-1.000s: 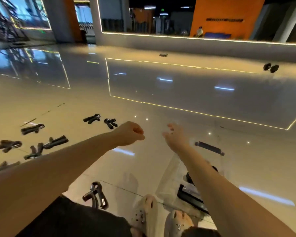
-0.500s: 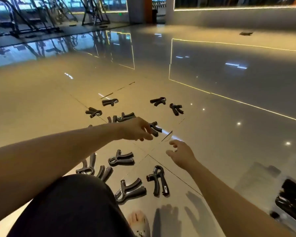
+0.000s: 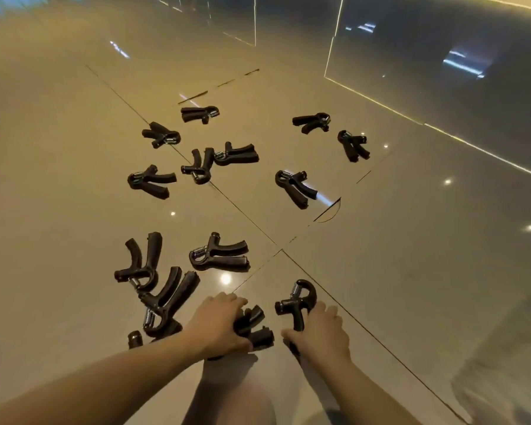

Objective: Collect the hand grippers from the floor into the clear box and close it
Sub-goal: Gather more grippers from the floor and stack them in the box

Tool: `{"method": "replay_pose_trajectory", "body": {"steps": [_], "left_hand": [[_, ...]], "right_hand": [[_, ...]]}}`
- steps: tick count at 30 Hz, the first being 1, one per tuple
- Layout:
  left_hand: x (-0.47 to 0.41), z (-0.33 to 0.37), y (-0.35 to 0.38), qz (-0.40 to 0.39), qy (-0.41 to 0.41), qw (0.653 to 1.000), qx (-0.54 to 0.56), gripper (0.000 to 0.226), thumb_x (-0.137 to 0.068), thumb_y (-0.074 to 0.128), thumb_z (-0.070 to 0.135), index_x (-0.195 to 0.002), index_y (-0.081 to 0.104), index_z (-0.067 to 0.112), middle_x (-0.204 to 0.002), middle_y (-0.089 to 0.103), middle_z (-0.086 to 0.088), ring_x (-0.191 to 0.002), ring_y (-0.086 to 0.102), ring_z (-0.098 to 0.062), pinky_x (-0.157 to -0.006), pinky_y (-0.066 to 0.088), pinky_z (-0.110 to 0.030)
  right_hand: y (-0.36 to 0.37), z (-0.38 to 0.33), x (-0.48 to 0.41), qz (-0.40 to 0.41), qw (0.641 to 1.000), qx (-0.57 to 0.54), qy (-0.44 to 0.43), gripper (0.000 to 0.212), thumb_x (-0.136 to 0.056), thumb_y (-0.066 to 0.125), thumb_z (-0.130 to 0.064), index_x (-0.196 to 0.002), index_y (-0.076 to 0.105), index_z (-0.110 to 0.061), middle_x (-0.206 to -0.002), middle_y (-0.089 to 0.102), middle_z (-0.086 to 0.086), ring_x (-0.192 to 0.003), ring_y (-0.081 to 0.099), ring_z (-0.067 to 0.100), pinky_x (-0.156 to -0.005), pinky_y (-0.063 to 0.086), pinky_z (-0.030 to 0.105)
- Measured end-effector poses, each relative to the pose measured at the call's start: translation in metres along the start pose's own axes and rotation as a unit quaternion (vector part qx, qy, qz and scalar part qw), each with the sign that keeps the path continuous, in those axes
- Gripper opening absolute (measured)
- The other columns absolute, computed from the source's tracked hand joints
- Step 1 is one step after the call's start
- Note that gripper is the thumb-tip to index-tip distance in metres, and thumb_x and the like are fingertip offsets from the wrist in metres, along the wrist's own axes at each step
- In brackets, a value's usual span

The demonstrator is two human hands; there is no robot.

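Several black hand grippers with steel springs lie scattered on the glossy tiled floor (image 3: pixel 411 271). My left hand (image 3: pixel 218 328) grips the nearest hand gripper (image 3: pixel 255 328) at the bottom centre, fingers curled over its handles. Beside it, my right hand (image 3: pixel 322 335) grips the lower handle of another hand gripper (image 3: pixel 296 302) that stands with its spring end pointing away from me. More lie close by: one (image 3: pixel 218 256) just beyond my left hand and two overlapping ones (image 3: pixel 163 296) to the left. The clear box is out of view.
A far cluster of hand grippers (image 3: pixel 203 162) lies in the upper middle, with two more (image 3: pixel 351 145) at the upper right. A blurred pale shape (image 3: pixel 503 363) shows at the lower right edge. My knee (image 3: pixel 236 394) is at the bottom centre.
The view has tilted down toward the floor. Both hands have dropped from mid-air onto the two nearest hand grippers and closed round them.
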State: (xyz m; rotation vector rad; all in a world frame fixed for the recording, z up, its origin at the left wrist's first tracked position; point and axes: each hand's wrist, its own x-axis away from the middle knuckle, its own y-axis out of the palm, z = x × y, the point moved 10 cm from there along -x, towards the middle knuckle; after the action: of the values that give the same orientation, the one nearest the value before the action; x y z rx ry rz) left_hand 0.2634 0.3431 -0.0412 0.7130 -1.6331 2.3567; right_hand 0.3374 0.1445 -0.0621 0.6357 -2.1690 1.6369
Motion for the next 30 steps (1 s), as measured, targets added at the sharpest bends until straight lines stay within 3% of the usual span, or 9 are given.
{"method": "replay_pose_trajectory", "body": {"steps": [4, 8, 10, 15, 20, 25, 30], "left_hand": [[-0.002, 0.007, 0.020, 0.032, 0.048, 0.997, -0.046, 0.073, -0.069, 0.059, 0.072, -0.132, 0.049, 0.036, -0.116, 0.055, 0.016, -0.109, 0.048, -0.008, -0.110, 0.032, -0.033], [-0.005, 0.007, 0.020, 0.046, 0.060, 0.997, -0.011, 0.074, -0.073, 0.060, 0.067, -0.138, 0.043, 0.036, -0.122, 0.054, 0.015, -0.113, 0.048, -0.008, -0.112, 0.028, -0.030], [-0.007, 0.008, 0.018, 0.050, 0.066, 0.997, -0.004, 0.071, -0.075, 0.058, 0.066, -0.137, 0.045, 0.035, -0.117, 0.056, 0.015, -0.108, 0.049, -0.007, -0.110, 0.032, -0.029], [-0.014, 0.013, 0.000, 0.071, 0.050, 0.991, 0.097, 0.074, -0.070, 0.053, 0.077, -0.130, 0.054, 0.033, -0.102, 0.058, 0.013, -0.091, 0.053, -0.007, -0.087, 0.049, -0.028], [-0.021, 0.018, -0.017, 0.101, 0.050, 0.989, 0.098, 0.083, -0.072, 0.070, 0.063, -0.145, 0.047, 0.032, -0.110, 0.060, 0.010, -0.097, 0.057, -0.008, -0.089, 0.050, -0.026], [-0.018, 0.036, -0.052, 0.126, 0.053, 0.985, 0.105, 0.090, -0.072, 0.073, 0.066, -0.149, 0.043, 0.030, -0.119, 0.060, 0.007, -0.106, 0.058, -0.011, -0.095, 0.050, -0.031], [-0.010, 0.067, -0.106, 0.182, 0.079, 0.975, 0.095, 0.091, -0.069, 0.074, 0.068, -0.148, 0.047, 0.030, -0.107, 0.060, 0.009, -0.100, 0.059, -0.012, -0.097, 0.048, -0.036]], "right_hand": [[0.009, 0.005, -0.005, 0.028, 0.999, 0.020, -0.005, 0.078, -0.076, 0.074, -0.056, -0.135, 0.042, -0.016, -0.128, 0.048, 0.004, -0.118, 0.050, 0.022, -0.095, 0.050, 0.035], [0.003, 0.004, -0.013, 0.033, 0.999, 0.024, -0.016, 0.065, -0.080, 0.069, -0.045, -0.132, 0.043, -0.015, -0.127, 0.048, 0.005, -0.116, 0.050, 0.022, -0.092, 0.051, 0.033], [-0.002, 0.003, -0.018, 0.032, 0.999, 0.015, -0.021, 0.063, -0.080, 0.068, -0.044, -0.130, 0.044, -0.015, -0.127, 0.049, 0.004, -0.116, 0.050, 0.022, -0.089, 0.049, 0.032], [-0.010, 0.005, -0.025, 0.018, 0.998, -0.056, -0.009, 0.057, -0.079, 0.068, -0.045, -0.124, 0.051, -0.015, -0.121, 0.051, 0.002, -0.103, 0.059, 0.021, -0.079, 0.052, 0.033], [-0.028, 0.002, -0.025, 0.027, 0.995, -0.096, -0.016, 0.062, -0.078, 0.071, -0.047, -0.127, 0.051, -0.015, -0.120, 0.050, 0.002, -0.100, 0.062, 0.023, -0.079, 0.053, 0.035], [-0.065, 0.002, -0.018, 0.049, 0.993, -0.099, -0.038, 0.060, -0.076, 0.073, -0.046, -0.122, 0.050, -0.015, -0.113, 0.046, 0.000, -0.095, 0.060, 0.023, -0.073, 0.050, 0.033], [-0.123, 0.006, 0.004, 0.121, 0.983, -0.120, -0.069, 0.059, -0.080, 0.072, -0.048, -0.126, 0.051, -0.019, -0.113, 0.046, -0.002, -0.099, 0.057, 0.020, -0.081, 0.054, 0.036]]}}
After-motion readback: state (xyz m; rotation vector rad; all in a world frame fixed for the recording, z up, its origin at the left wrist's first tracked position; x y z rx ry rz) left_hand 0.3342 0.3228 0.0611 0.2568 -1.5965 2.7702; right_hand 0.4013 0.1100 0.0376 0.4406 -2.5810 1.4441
